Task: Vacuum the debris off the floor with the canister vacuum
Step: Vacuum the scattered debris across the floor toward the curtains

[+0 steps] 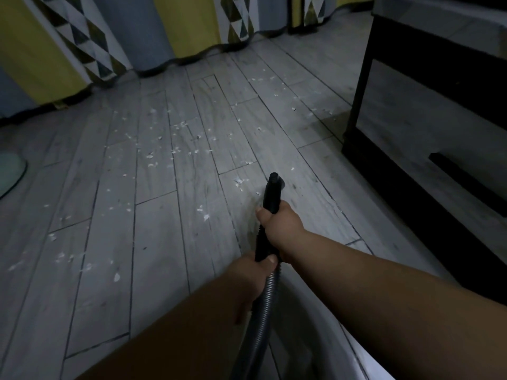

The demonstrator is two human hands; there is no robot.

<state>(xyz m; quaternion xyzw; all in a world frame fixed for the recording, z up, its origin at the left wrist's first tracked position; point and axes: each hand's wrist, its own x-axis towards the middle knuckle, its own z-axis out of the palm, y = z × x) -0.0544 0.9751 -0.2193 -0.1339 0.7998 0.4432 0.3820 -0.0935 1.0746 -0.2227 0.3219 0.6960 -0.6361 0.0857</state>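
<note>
1. The black rigid nozzle tube point(272, 194) of the canister vacuum is pointed forward and down, with its open round tip just above the grey plank floor point(153, 270).
2. A grey ribbed hose point(260, 311) is joined to the tube's rear end and runs back toward the bottom edge.
3. Small white debris scraps point(175, 149) are scattered across the planks, mostly ahead and left of the tip.
</note>
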